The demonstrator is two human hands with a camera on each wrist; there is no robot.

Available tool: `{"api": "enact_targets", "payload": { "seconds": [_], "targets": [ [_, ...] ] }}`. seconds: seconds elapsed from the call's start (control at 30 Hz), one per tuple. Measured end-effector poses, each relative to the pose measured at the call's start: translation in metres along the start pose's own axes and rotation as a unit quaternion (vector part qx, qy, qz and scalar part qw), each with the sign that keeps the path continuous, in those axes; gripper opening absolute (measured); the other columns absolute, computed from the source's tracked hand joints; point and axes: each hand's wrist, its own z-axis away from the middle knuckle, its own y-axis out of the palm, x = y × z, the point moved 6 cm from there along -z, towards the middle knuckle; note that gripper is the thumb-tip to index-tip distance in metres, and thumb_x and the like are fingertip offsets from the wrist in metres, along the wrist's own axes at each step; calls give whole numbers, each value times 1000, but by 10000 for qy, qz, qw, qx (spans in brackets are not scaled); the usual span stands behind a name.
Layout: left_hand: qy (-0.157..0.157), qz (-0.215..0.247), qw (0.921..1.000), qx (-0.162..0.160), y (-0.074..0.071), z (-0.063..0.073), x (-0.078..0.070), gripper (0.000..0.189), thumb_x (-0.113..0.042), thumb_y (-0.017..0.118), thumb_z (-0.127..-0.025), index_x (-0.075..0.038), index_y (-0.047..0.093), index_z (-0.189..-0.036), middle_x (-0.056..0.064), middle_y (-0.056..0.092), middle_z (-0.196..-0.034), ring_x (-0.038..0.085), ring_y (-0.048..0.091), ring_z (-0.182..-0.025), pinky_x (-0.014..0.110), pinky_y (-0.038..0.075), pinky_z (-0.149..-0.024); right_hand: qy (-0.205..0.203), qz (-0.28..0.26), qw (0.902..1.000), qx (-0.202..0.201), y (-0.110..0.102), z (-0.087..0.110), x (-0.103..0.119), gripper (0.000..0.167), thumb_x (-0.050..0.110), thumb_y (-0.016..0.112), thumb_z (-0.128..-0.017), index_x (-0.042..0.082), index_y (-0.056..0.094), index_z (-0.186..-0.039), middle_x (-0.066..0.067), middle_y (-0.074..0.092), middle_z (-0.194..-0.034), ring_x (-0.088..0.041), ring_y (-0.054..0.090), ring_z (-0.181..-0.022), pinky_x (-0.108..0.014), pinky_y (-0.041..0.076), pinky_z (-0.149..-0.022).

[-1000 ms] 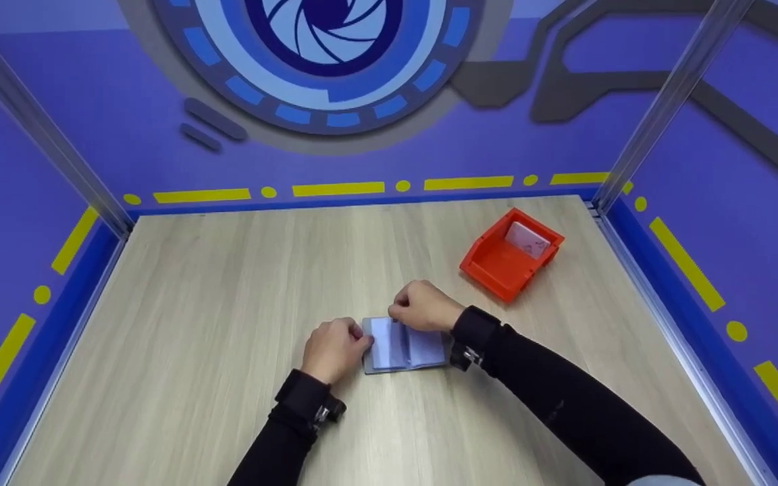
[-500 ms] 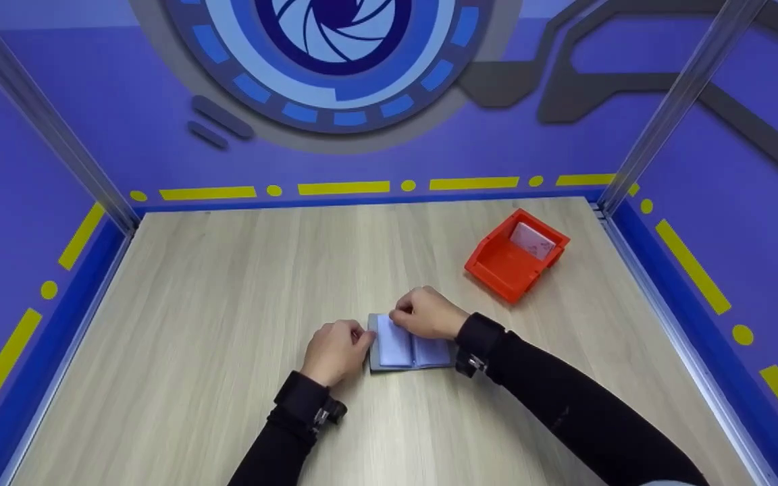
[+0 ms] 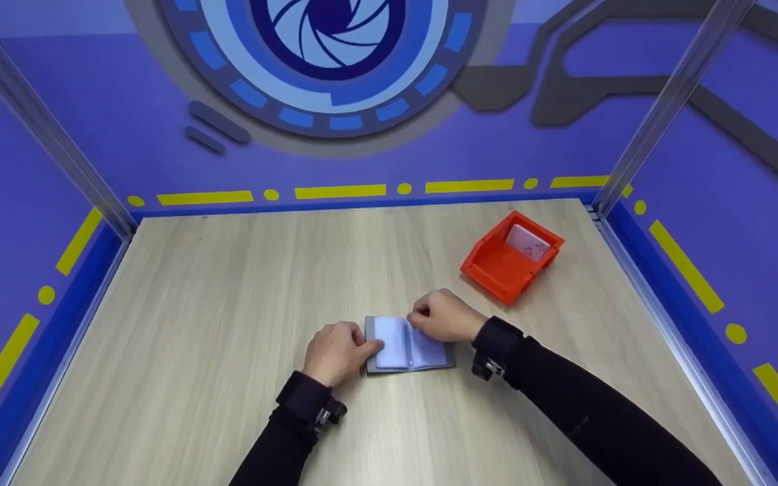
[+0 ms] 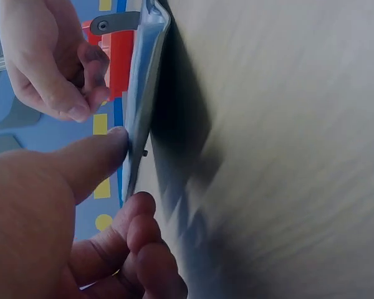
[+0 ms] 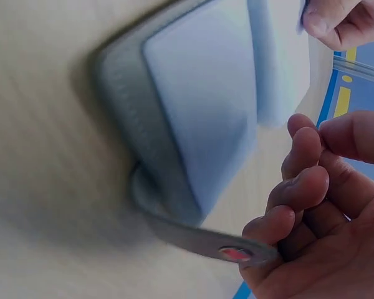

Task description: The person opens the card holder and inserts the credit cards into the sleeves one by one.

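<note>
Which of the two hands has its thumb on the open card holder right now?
The left hand: its thumb rests on the left side of the card holder. The right hand differs: the right thumb meets its own fingers.

At lower centre, the grey leather-like booklet cover point(image 5: 134, 112) looks matt, with stitching along its edge; blur leaves real or imitation leather uncertain. Its pale bluish translucent pages point(image 5: 202, 93) look like smooth plastic, softly glossy. The narrow grey strap point(image 5: 193, 240) is matt and carries a shiny metal snap point(image 5: 235, 253). At upper right of centre, the orange-red box-shaped bin point(image 3: 500, 266) is smooth plastic. The pale wood-grain worktop point(image 3: 227, 283) has a satin sheen; the black sleeves point(image 3: 578, 405) are matt cloth.
</note>
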Motion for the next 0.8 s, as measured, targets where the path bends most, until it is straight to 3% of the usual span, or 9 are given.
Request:
{"api": "enact_targets", "payload": {
  "seconds": [0.27, 0.43, 0.57, 0.8],
  "targets": [
    [-171, -32, 9998, 98, 5, 0, 6, 35, -41, 88, -93, -17, 69, -75, -6, 61, -72, 14, 55, -65, 31, 39, -61, -16, 122, 9999, -7, 3, 10, -11, 32, 19, 66, -104, 12, 71, -73, 11, 44, -62, -8, 44, -60, -24, 33, -58],
    [-159, -37, 9998, 90, 5, -1, 8, 35, -40, 88, -93, -17, 68, -75, -6, 61, -72, 14, 54, -66, 31, 39, -62, 44, -32, 9999, -154, -9, 14, -10, 24, 19, 66, -105, 9, 81, -89, 7, 57, -71, -9, 52, -66, -24, 41, -62],
    [-120, -27, 9999, 68, 6, -1, 8, 36, -40, 87, -93, -16, 67, -74, -6, 59, -71, 14, 53, -64, 31, 38, -61, 133, -70, 9991, -384, -38, 18, -9, 21, 20, 67, -107, 8, 84, -107, 1, 68, -82, -13, 58, -72, -28, 50, -67],
    [-146, -10, 9999, 45, 6, 0, 8, 35, -39, 88, -92, -16, 68, -75, -5, 61, -73, 15, 54, -66, 31, 39, -62, 546, 36, 9941, -936, -106, 19, -26, 21, 22, 70, -107, 7, 83, -112, -8, 78, -98, -21, 64, -84, -35, 57, -81]
  ]
}}
